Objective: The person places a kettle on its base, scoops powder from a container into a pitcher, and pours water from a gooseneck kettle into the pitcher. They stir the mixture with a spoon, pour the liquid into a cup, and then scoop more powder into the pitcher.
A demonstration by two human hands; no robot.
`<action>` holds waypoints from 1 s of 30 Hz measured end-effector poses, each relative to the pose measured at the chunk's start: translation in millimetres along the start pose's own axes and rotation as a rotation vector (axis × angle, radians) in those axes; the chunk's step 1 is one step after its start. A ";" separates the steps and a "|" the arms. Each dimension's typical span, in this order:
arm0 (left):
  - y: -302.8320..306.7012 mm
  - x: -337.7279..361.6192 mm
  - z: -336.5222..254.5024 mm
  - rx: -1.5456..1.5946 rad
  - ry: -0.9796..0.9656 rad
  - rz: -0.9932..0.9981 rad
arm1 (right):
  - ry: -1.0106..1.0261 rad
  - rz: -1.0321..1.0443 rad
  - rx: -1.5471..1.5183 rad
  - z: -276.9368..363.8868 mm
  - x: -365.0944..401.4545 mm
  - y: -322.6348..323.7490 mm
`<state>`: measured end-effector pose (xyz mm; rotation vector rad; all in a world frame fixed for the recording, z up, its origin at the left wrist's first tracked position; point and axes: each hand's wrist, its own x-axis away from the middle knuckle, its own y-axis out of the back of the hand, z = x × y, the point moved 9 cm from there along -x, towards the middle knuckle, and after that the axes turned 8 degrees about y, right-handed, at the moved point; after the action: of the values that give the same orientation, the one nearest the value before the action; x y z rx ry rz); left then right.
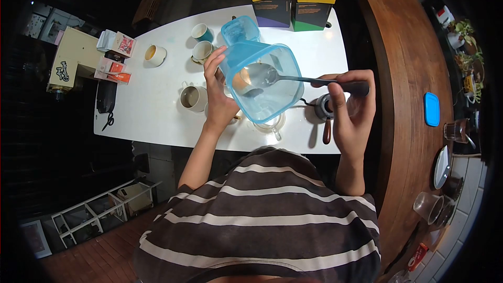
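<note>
My left hand (220, 97) grips a translucent blue plastic container (291, 65) from its left side, tilting the open mouth toward me. In my right hand (354, 115) is a spoon (301, 79), held by its dark handle with the bowl inside the container. Some pale stuff shows around the spoon's bowl. Partly hidden under the container stands a clear glass cup (275, 128) on the white table (141, 94). Below my right hand is a dark round vessel (321, 107) with a wooden handle. A beige mug (193, 98) stands left of my left wrist.
Behind the container sits another blue tub (240, 29). More cups, including a teal one (201, 32) and a white one (155, 55), stand farther left. Black boxes (272, 11) are stacked at the back. A wooden counter (403, 99) runs along the right, carrying a blue lid (432, 109).
</note>
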<state>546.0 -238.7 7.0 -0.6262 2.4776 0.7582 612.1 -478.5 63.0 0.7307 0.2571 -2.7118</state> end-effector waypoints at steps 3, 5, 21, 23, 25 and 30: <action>6.4 1.1 4.6 -0.063 0.007 -0.027 | 0.007 -0.017 -0.046 -13.3 -3.8 10.8; 11.6 1.4 10.6 -0.095 0.023 -0.039 | 0.012 -0.016 -0.051 -14.1 -5.2 16.8; 81.9 20.1 71.8 -0.081 0.363 -0.236 | -0.072 -0.050 0.071 -22.2 5.9 49.0; 87.8 22.2 68.4 -0.148 0.348 -0.252 | -0.109 -0.048 0.117 -27.7 13.1 51.3; 89.8 25.3 67.4 -0.176 0.349 -0.257 | -0.156 0.005 0.136 -34.8 19.3 45.8; 91.9 33.1 71.4 -0.226 0.332 -0.257 | -0.147 0.144 0.372 -40.5 30.5 19.9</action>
<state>491.5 -136.5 -27.8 -1.2152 2.5463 0.8978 612.5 -494.7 11.0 0.6117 -0.3299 -2.6839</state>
